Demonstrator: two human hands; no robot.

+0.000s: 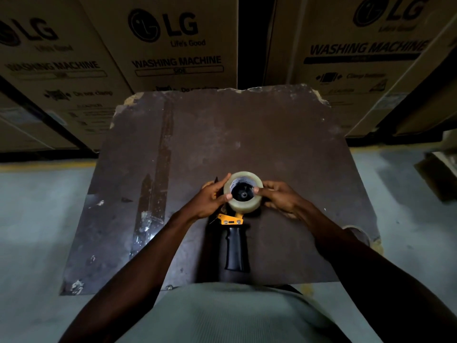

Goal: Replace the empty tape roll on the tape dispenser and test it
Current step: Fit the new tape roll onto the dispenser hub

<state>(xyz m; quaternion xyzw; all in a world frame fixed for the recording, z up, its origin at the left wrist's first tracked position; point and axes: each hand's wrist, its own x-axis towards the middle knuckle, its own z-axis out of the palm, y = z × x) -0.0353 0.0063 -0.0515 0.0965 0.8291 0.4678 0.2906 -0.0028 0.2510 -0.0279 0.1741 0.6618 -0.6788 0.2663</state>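
Dispenser [235,241] lies flat on the table [284,149], black handle toward the person, just below both hands. Left hand [209,198] and right hand [278,196] grip the clear tape roll [243,191] between them from opposite sides, seated over the dispenser's hub. Beyond the hands: cardboard boxes [173,43].

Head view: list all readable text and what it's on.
"LG" / "Life's Good": middle box
"WASHING MACHINE" / "SIDE": middle box
"Do not clamp": left box
"LG", "WASHING MACHINE": left box, blurred but legible
"LG", "WASHING MACHINE": right box
Smaller print and symbols on the boxes: too blurred
Tape roll core label: too small
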